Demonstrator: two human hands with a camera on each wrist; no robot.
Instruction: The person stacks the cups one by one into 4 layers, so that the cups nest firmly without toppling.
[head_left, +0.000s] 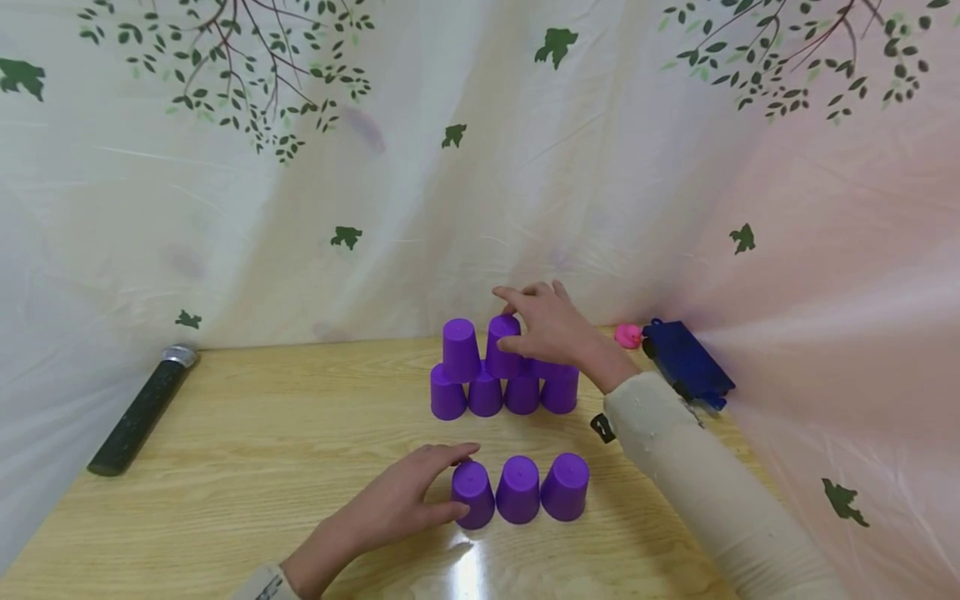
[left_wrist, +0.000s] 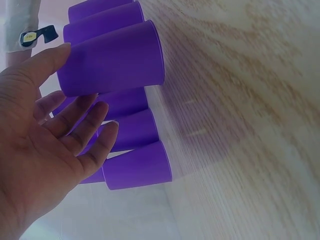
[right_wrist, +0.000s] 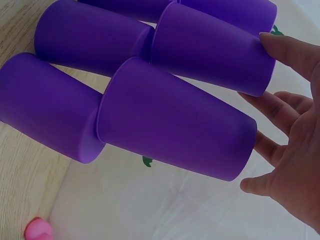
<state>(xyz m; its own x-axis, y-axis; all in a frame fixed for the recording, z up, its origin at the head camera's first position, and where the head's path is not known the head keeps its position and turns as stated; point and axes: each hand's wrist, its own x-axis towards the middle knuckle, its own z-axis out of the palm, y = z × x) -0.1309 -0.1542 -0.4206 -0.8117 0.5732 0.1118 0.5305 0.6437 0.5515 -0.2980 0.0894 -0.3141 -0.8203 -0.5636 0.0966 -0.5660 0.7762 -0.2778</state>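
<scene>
Purple cups stand upside down in two groups on the table. At the back, a lower row (head_left: 447, 393) of several cups carries an upper row of three. My right hand (head_left: 555, 329) pinches the middle upper cup (right_wrist: 212, 50) near its base, thumb on one side and fingertips on the other. The right upper cup (right_wrist: 175, 122) is mostly behind this hand in the head view. Nearer to me is a front row of three cups. Thumb and index finger of my left hand (head_left: 397, 498) hold its leftmost cup (head_left: 474, 493); the other fingers spread behind it in the left wrist view.
A black flashlight-like tube (head_left: 142, 412) with a silver end lies at the table's left. At the back right are a pink toy duck (head_left: 628, 336) and a dark blue object (head_left: 690, 362). A patterned sheet (head_left: 420, 183) hangs behind the wooden table (head_left: 300, 417).
</scene>
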